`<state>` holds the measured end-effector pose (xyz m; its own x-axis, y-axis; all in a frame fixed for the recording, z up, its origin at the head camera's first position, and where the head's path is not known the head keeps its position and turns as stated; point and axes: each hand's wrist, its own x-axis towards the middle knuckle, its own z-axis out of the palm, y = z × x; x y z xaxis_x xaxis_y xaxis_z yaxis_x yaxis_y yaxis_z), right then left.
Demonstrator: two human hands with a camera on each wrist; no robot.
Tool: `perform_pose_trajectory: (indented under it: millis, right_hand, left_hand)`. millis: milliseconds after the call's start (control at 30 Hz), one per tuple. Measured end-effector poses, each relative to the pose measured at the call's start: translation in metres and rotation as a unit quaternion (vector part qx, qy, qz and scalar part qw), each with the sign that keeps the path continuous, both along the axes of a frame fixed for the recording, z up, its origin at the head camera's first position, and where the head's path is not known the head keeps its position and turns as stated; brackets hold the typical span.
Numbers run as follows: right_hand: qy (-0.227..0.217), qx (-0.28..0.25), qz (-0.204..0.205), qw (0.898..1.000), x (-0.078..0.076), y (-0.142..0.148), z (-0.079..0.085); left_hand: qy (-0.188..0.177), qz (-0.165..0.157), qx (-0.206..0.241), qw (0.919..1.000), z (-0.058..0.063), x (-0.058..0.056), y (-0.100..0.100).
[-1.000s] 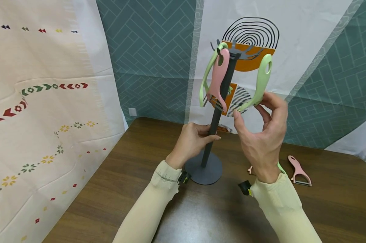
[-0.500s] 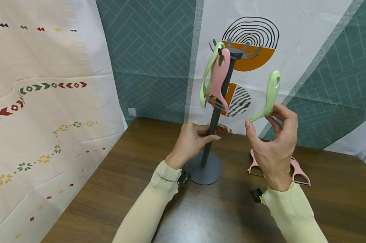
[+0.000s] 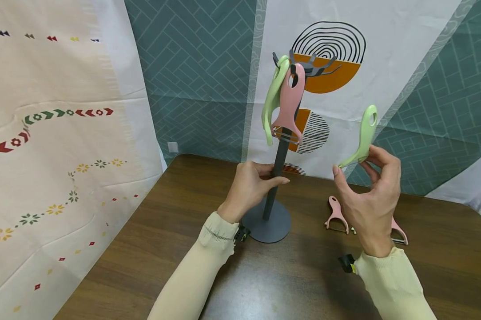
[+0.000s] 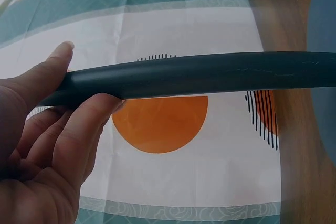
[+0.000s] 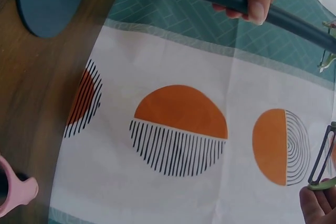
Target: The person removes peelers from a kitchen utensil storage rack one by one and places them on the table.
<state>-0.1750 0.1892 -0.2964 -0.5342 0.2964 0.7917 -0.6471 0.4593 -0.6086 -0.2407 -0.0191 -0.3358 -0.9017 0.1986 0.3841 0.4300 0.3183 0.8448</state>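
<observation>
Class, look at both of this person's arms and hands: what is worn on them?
The left sleeve and right sleeve are long, pale cream-yellow fabric with ribbed cuffs; the left cuff carries a thin dark line. A small black device with a yellow-green patch sits at each wrist. The left hand and right hand wear no gloves.

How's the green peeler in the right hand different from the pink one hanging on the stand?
The held peeler is green; the hanging peeler is pink. The right hand pinches the held peeler, while the stand holds up the hanging peeler. The held peeler shows side-on; the hanging peeler faces the head camera. Both have a hole in the handle.
</observation>
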Motion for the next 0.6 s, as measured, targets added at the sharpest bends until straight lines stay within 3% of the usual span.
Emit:
perform_pose_trajectory:
  millis: [600]
  right_hand:
    - [-0.012, 0.015, -0.026, 0.999, 0.000, 0.017, -0.012]
  left_hand:
    - [0.001, 0.007, -0.013, 0.9999, 0.000, 0.000, 0.001]
